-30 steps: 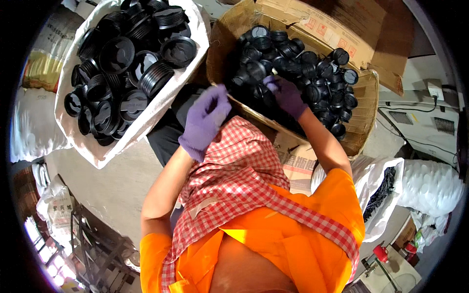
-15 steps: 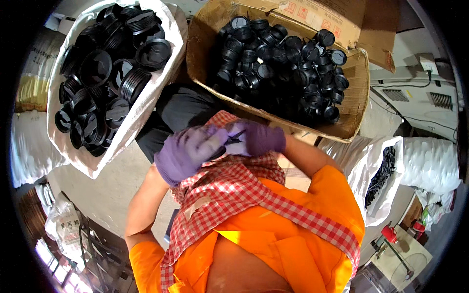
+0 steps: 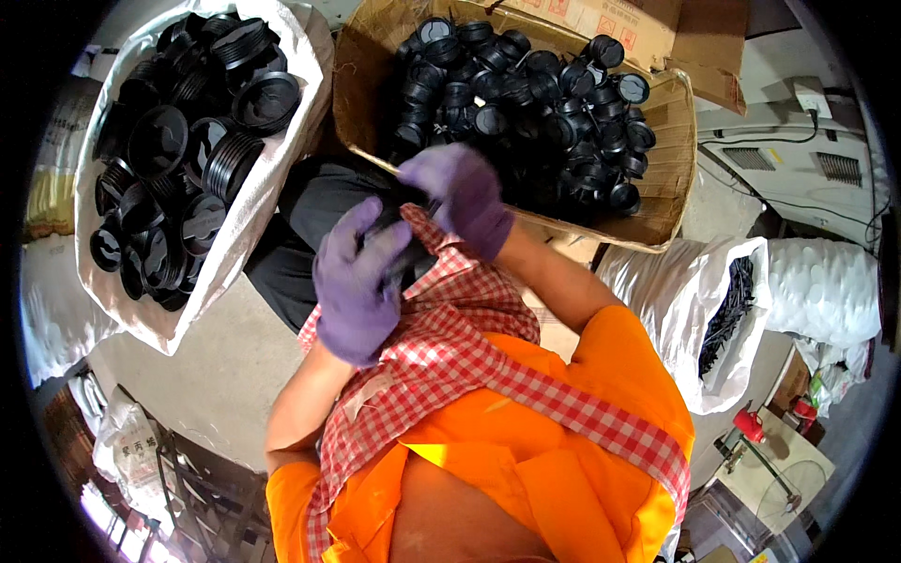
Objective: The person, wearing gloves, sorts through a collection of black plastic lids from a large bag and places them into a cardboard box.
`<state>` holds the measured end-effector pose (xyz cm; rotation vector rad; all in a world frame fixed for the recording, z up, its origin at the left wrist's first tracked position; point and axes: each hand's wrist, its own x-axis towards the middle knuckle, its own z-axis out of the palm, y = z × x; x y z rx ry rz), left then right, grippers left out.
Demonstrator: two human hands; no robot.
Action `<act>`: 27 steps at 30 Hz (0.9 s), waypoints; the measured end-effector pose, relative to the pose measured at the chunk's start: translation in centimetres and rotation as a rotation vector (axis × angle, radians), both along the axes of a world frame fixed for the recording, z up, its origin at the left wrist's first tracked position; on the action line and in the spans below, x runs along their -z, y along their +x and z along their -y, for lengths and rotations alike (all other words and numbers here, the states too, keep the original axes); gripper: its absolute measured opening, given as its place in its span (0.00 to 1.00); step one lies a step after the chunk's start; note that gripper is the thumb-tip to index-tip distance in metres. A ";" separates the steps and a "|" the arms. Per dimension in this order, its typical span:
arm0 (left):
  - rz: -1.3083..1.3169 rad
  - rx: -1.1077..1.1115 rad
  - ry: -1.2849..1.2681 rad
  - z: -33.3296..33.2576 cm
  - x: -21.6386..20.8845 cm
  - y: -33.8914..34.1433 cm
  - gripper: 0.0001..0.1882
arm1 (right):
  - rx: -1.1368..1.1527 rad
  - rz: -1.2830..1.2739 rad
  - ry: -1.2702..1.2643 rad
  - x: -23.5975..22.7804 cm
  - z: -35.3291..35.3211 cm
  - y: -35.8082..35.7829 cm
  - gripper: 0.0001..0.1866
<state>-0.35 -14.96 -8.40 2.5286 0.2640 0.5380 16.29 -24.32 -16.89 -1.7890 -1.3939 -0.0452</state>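
Since half a second ago, drawn closer together before cardboard box [image 3: 676,159] — left hand [image 3: 361,281] and right hand [image 3: 460,197], purple-gloved; both closed round black part [image 3: 389,239], seemingly for fitting; white sack [image 3: 253,216] left of box.

Right hand [image 3: 462,195] out of the cardboard box [image 3: 375,84], where it lay among the small black caps [image 3: 526,94] a second ago; now drawn back to just past the box's near edge, above the red checked cloth [image 3: 441,347]. Left hand [image 3: 361,281] has come in from beside the box to meet it; half a second ago the two were closer together. A dark part [image 3: 394,246] now sits between the gloved fingers, mostly hidden.
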 end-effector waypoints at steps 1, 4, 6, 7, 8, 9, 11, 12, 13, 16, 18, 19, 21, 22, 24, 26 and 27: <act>0.047 -0.002 -0.014 -0.2 -1.6 -0.2 0.23 | 0.113 -0.096 -0.011 1.0 1.1 1.7 0.14; 0.180 -0.317 -0.013 -4.2 -6.6 -1.8 0.18 | 0.424 -0.162 -0.393 6.0 7.3 9.3 0.13; 0.519 -0.518 -0.262 -7.5 -10.0 -1.1 0.17 | 0.300 -0.228 -1.076 9.3 12.1 13.4 0.16; 0.587 -0.581 -0.226 -9.8 -10.8 -0.8 0.18 | 0.167 -0.224 -1.032 11.6 13.8 13.3 0.17; 0.494 -0.636 -0.049 -11.8 -11.7 -1.8 0.19 | 0.008 -0.209 -0.978 14.4 14.8 13.0 0.18; 0.368 -0.668 0.114 -13.9 -11.4 -2.4 0.20 | -0.135 -0.201 -0.930 16.1 15.4 12.5 0.19; 0.217 -0.727 0.391 -15.2 -11.2 -2.2 0.23 | -0.051 -0.195 -0.968 16.8 14.1 10.8 0.20; 0.267 -0.732 0.443 -14.4 -11.5 -1.9 0.24 | -0.005 -0.194 -0.983 17.2 13.3 10.2 0.20; 0.380 -0.667 0.380 -13.0 -11.6 -0.7 0.26 | -0.049 -0.134 -0.967 18.5 13.6 10.6 0.20; 0.377 -0.164 -0.208 -7.7 -9.5 2.8 0.30 | -0.028 0.022 -1.131 14.5 12.2 11.4 0.17; -0.037 -0.002 -0.893 -4.9 -6.8 2.7 0.25 | 0.096 -0.270 -0.724 10.7 10.5 10.6 0.12; -0.046 -0.081 -1.013 -3.7 -3.9 3.7 0.26 | 0.177 -0.417 -0.527 8.9 10.6 9.8 0.10; -0.032 -0.149 -1.031 -2.4 1.4 4.9 0.27 | -0.006 -0.439 -0.219 3.2 8.8 7.9 0.09; -0.005 -0.124 -0.934 -2.1 3.0 5.3 0.28 | -0.170 -0.395 -0.165 0.6 7.9 7.0 0.10; -0.253 -0.080 -1.431 -2.3 2.5 5.7 0.22 | -0.422 -0.222 -0.074 -3.1 6.4 4.6 0.11; -0.472 0.184 -1.781 -4.0 2.8 4.9 0.19 | -0.335 -0.116 -0.026 -3.3 6.3 2.1 0.12; -0.476 0.120 -1.605 -3.5 2.7 4.6 0.18 | -0.267 -0.385 -0.089 -2.4 6.4 0.3 0.12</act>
